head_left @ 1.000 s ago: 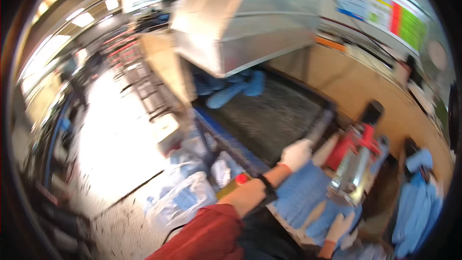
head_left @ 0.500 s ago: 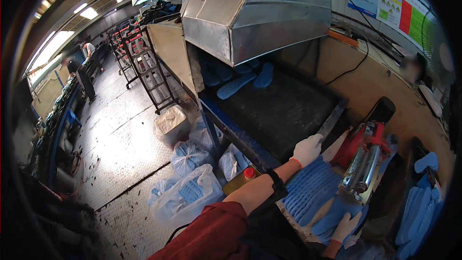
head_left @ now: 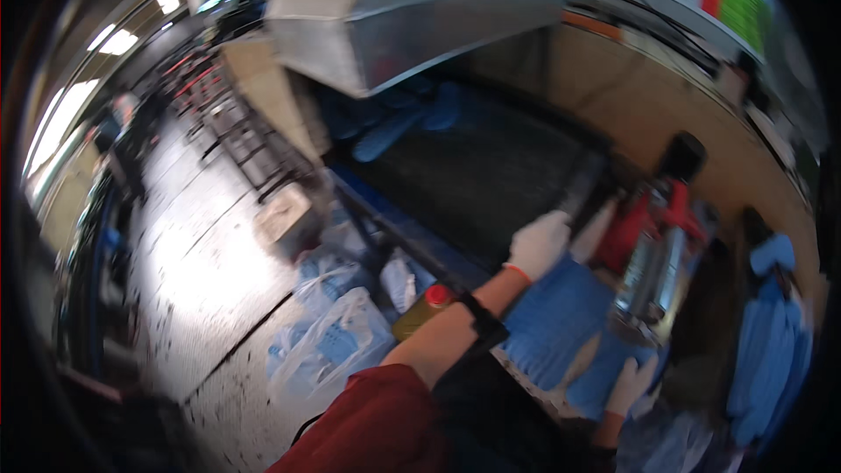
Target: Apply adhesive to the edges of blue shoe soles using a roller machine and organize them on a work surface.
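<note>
My left hand (head_left: 539, 243), in a white glove, is at the near edge of the black conveyor belt (head_left: 491, 184), above a row of blue insoles (head_left: 552, 320). Motion smears its fingers, so their closure is unclear. Lower right, my gloved right hand (head_left: 629, 384) has its thumb and fingers around the edge of a blue insole (head_left: 600, 377). That insole lies just below the metal rollers of a red machine (head_left: 650, 285). More blue insoles (head_left: 390, 136) rest at the belt's far left, under a metal hood (head_left: 412, 17).
Blue insoles (head_left: 766, 350) hang or stack at far right. Left of the belt frame, a clear bag of insoles (head_left: 328, 355), a red-capped container (head_left: 425, 311) and a pale box (head_left: 285, 219) stand on the floor. Dark racks (head_left: 241, 136) line the aisle beyond, where people stand.
My view has turned, so the scene has slid left and upward and is blurred. Both hands keep nearly the same places relative to the belt and the roller machine.
</note>
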Available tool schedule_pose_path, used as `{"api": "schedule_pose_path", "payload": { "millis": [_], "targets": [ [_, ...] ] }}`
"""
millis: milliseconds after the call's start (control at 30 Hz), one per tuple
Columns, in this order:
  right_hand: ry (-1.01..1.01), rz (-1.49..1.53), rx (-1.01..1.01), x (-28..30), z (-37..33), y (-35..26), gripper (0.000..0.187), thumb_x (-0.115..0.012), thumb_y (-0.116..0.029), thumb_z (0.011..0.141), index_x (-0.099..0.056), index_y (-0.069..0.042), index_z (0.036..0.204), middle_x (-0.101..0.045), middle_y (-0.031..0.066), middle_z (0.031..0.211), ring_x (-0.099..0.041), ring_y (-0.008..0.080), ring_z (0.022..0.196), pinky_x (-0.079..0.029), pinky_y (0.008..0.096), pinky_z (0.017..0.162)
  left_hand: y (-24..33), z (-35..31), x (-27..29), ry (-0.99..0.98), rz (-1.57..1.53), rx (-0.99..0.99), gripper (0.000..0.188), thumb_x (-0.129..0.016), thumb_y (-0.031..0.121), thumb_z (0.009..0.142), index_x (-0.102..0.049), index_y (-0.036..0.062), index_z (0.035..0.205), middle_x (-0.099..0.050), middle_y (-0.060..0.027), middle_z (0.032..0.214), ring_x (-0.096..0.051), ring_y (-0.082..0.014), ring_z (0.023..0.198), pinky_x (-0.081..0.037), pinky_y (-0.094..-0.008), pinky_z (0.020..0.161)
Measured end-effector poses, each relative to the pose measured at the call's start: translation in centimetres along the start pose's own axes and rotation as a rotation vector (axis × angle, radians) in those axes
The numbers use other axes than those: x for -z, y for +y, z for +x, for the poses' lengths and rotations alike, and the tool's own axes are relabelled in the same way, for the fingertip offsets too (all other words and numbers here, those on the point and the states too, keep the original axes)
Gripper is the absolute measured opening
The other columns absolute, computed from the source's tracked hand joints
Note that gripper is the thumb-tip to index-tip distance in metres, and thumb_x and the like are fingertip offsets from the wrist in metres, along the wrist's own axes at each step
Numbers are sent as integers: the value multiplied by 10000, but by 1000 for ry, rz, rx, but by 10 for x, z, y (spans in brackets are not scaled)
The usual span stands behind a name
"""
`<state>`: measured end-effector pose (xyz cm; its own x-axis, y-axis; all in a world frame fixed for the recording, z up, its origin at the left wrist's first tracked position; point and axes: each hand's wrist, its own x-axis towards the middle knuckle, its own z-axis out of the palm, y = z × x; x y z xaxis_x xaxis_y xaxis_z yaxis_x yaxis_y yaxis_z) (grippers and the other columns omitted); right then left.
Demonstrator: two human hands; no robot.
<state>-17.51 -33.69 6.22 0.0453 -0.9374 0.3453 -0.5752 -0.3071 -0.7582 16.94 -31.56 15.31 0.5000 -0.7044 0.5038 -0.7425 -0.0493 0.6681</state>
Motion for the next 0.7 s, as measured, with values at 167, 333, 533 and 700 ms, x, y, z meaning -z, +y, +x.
{"api": "schedule_pose_path", "payload": {
  "millis": [167,333,533,700],
  "targets": [
    [109,-177,41,-6,-2,-13,435,-585,-148,777,-574,59,1160,-610,292,1086,-574,464,1041,-454,484,923,54,-25,35,267,-291,-148,159,-577,111,971,-668,7,1051,-652,-75,883,-618,-157,746,-503,-284,660],
    [105,10,55,1,0,-22,245,-590,-168,793,-531,-3,964,-578,239,926,-559,463,904,-456,512,751,165,-93,108,121,-1346,-188,166,-566,124,944,-617,-11,1025,-608,-70,831,-567,-156,649,-450,-253,570],
    [87,8,-36,1,-2,-25,381,-592,-203,808,-534,12,1117,-601,272,1055,-567,473,1004,-474,499,844,228,-119,161,676,-1255,-815,261,-726,170,839,-476,110,881,-419,-1,797,-448,-152,681,-353,-311,581],
    [35,26,-79,0,-3,-20,456,-592,-218,819,-521,20,1201,-589,292,1137,-563,476,1045,-474,500,873,231,-115,154,370,-1584,-948,236,-710,136,839,-478,112,880,-461,-4,826,-487,-155,721,-392,-274,652]
  ]
}}
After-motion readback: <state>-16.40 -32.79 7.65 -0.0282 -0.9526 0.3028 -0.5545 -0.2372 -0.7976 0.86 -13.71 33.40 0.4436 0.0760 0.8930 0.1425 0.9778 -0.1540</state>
